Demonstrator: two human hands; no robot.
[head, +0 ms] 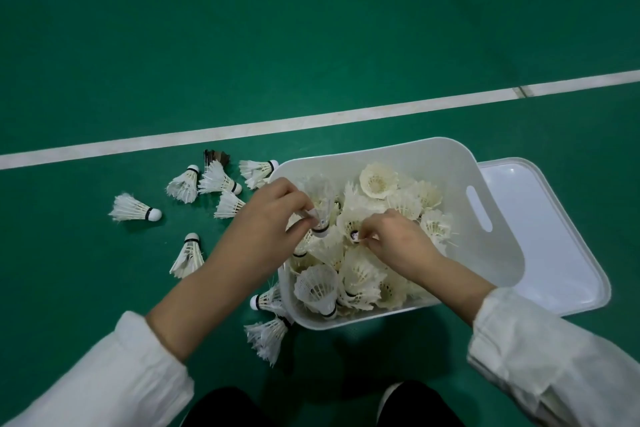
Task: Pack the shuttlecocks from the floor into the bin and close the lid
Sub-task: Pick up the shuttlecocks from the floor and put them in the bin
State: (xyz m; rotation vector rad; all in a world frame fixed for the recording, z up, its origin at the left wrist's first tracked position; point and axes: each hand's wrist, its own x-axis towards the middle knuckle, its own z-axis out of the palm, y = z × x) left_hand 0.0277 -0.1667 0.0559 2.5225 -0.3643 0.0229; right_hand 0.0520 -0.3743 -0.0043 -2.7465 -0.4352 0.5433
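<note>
**Roughly half packed, lid still off**

Clearly the job is under way but not finished. Starting at the left of the green floor (pixel 311 62), a lone shuttlecock (pixel 133 208) lies on its side well apart from the bin. Just right of it a loose cluster (pixel 211 180) of several rests below the white court line (pixel 242 130), one of them with dark feathers (pixel 216 157). Another shuttlecock (pixel 187 255) lies nearer the person, and three more sit against the bin's near-left corner (pixel 268 326). By my count about ten remain on the floor.

The left hand (pixel 273 218) is over the bin's left edge, fingers closed around the skirt of a shuttlecock (pixel 320 215) held cork-down above the pile. The right hand (pixel 398 239) reaches into the middle of the bin, fingertips pinched narrow at the cork of a shuttlecock already in it (pixel 353 230); whether it grips it or only nudges it, I cannot tell.

The white bin (pixel 498 253) already holds a heaped layer of shuttlecocks (pixel 360 274), filling its left and middle part, with bare wall showing toward the right rim. The lid (pixel 540 225) lies flat on the floor, tucked against and partly under the bin's right side.

So what is left, as I judge it: release the held one, gather the floor strays, then fit the lid.
</note>
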